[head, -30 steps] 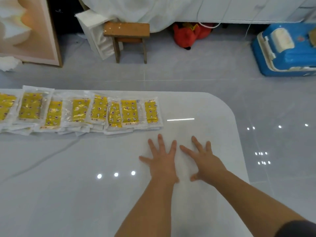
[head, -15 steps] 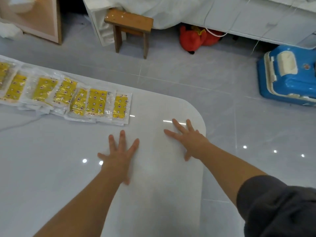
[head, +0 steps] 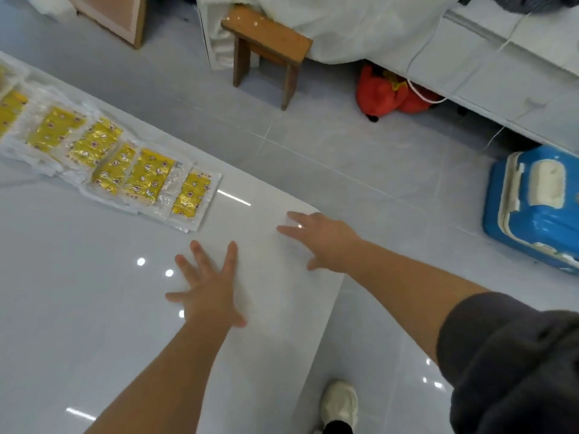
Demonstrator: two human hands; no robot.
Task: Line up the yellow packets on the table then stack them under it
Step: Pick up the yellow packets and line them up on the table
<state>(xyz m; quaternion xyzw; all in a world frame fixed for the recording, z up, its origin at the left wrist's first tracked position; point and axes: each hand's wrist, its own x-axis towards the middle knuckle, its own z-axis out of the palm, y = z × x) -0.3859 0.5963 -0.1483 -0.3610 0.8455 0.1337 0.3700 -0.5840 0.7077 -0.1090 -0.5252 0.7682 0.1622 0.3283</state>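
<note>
On the white table [head: 78, 308], yellow packets [head: 147, 177] are laid in an overlapping row at upper left, while left hand [head: 208, 292] and right hand [head: 322, 239] are pressed flat, fingers spread, holding nothing.

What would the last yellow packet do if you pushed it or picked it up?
The packet would probably slide easily, since the table looks glossy and mirrors the lights. It lies thin and flat in crinkly clear plastic, so it likely feels light and may flop when lifted. It shouldn't roll.
</note>
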